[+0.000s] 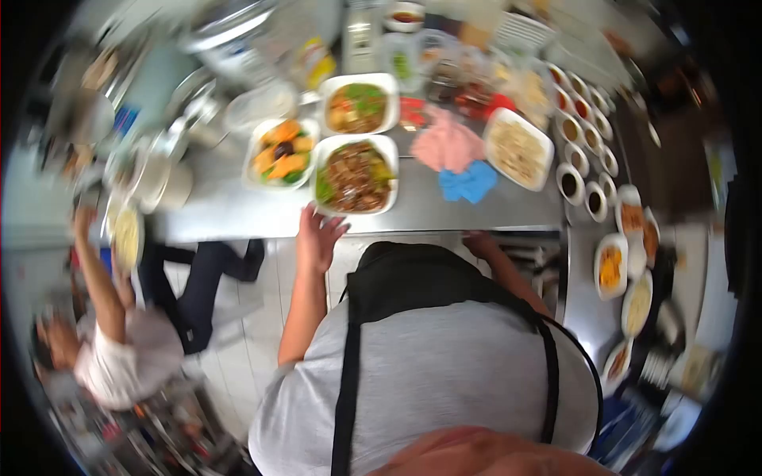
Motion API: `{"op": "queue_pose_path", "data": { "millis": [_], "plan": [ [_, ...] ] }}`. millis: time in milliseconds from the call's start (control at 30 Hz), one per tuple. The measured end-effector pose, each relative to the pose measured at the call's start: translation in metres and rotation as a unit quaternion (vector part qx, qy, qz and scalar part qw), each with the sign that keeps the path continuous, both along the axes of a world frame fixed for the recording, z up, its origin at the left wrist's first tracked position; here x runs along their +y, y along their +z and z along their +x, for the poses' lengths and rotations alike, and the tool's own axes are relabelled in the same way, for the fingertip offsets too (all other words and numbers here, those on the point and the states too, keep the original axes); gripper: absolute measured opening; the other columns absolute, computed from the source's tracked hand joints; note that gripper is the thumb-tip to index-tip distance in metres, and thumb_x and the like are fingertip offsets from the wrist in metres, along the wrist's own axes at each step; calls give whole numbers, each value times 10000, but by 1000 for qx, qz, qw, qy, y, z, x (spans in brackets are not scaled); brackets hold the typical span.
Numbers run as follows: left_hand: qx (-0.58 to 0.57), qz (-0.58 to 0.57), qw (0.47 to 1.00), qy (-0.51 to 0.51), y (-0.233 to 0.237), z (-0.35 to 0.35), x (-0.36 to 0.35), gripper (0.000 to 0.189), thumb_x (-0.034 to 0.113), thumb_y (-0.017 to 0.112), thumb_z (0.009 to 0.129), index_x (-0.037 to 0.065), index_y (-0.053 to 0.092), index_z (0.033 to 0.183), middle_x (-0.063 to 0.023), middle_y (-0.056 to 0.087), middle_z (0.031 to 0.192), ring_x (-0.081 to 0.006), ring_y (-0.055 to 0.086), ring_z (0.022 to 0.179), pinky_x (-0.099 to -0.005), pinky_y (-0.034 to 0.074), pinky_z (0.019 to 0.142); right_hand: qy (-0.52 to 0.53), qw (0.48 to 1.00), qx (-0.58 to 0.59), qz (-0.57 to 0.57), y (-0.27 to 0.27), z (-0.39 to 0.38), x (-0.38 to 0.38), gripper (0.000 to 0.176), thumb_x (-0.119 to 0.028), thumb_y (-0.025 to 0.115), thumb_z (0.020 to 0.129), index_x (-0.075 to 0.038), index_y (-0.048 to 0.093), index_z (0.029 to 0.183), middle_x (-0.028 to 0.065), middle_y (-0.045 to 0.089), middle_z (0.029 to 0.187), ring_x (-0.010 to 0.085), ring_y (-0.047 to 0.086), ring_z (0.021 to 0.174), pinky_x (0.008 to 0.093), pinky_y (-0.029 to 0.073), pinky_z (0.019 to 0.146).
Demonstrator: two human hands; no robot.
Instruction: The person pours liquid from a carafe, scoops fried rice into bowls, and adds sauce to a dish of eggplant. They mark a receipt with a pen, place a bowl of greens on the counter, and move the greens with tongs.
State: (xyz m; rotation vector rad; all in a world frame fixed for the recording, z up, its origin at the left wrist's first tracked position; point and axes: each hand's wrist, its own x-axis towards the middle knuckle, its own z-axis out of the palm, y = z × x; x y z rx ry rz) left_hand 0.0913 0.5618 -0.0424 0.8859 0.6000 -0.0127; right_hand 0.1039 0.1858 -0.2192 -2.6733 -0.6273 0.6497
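Note:
My left hand (320, 238) is at the counter's front edge with its fingers apart, holding nothing. Its fingertips are just below a white square bowl of sliced brown meat and greens (354, 176). Behind that bowl is another white bowl of vegetables in broth (355, 107), and to its left a white bowl of orange pieces and greens (282, 155). My right hand (479, 244) hangs low by the counter edge, dark and blurred, its fingers hard to make out. Nearest above it lie a blue cloth (468, 182) and a pink cloth (447, 139).
A white dish of pale shredded food (519, 148) stands right of the cloths. Several small sauce cups (570, 182) line the right counter, with food dishes (609, 266) nearer me. At left, another person (131, 357) holds a bowl (127, 236). Containers crowd the counter's back.

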Motion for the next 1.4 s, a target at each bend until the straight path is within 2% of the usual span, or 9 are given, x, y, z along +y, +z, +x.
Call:
{"op": "queue_pose_path", "data": {
  "millis": [167, 300, 600, 833, 1000, 1067, 1167, 1233, 1400],
  "plan": [
    [0, -125, 989, -82, 12, 7, 5, 591, 461, 312, 848, 34, 228, 1248, -207, 307, 1224, -412, 412, 1028, -498, 374, 871, -239, 960, 138, -43, 50, -48, 15, 291, -291, 496, 732, -102, 577, 938, 123, 563, 977, 299, 534, 896, 381, 416, 772],
    [-20, -107, 985, -136, -7, 16, 19, 644, 503, 371, 804, 19, 267, 1216, -192, 370, 1160, -367, 489, 926, -428, 449, 772, -280, 952, 121, 26, 2, -76, -5, 322, -267, 515, 677, -80, 569, 934, 117, 560, 988, 289, 522, 927, 379, 411, 773],
    [80, -124, 987, -63, -7, 20, 13, 584, 552, 329, 788, 133, 291, 1192, -186, 410, 1090, -338, 506, 840, -475, 402, 779, -312, 933, 148, 103, 84, -68, -8, 355, -267, 496, 720, -73, 537, 1014, 134, 567, 951, 288, 523, 916, 363, 409, 782],
    [82, 202, 931, 294, 25, 3, -27, 448, 411, 409, 796, 98, 365, 1112, -141, 427, 996, -268, 450, 884, -417, 369, 781, -248, 845, 231, 413, 185, -49, -90, 319, -262, 494, 785, -33, 542, 1002, 50, 585, 818, 128, 555, 739, 259, 438, 657],
    [-161, 437, 870, 163, 72, 15, -95, 470, 373, 440, 784, 67, 369, 1134, -121, 432, 993, -250, 481, 885, -377, 378, 767, -294, 814, 75, 494, 256, -96, -198, 288, -221, 500, 812, -17, 535, 1012, 62, 581, 844, 114, 550, 754, 241, 442, 671],
    [-195, 401, 888, 113, 75, 25, -128, 453, 343, 433, 795, 75, 351, 1151, -107, 438, 988, -237, 486, 868, -360, 378, 753, -383, 797, -124, 450, 281, -143, -253, 254, -177, 515, 809, -28, 543, 1013, 40, 582, 884, 101, 537, 796, 237, 433, 710],
    [-227, 308, 917, 116, 61, 50, -186, 438, 260, 436, 791, 110, 314, 1184, -58, 421, 965, -189, 454, 826, -289, 359, 636, -669, 593, -285, 346, 272, -231, -336, 277, -96, 457, 796, -3, 512, 1050, 95, 562, 973, 177, 521, 903, 265, 405, 788],
    [-255, 305, 916, 54, 82, 44, -243, 440, 208, 451, 780, 108, 332, 1192, -40, 375, 1050, -162, 430, 876, -279, 373, 684, -718, 541, -398, 184, 251, -299, -389, 327, -128, 441, 789, -6, 491, 1089, 163, 547, 1006, 242, 524, 917, 314, 391, 800],
    [-261, 322, 906, -83, 93, 37, -330, 412, 201, 436, 795, 86, 340, 1179, -66, 392, 1066, -125, 453, 837, -261, 376, 680, -870, 408, -249, -122, 198, -463, -439, 544, -328, 492, 774, 93, 425, 1111, 263, 457, 1118, 360, 428, 1062, 366, 332, 896]
  ]
}}
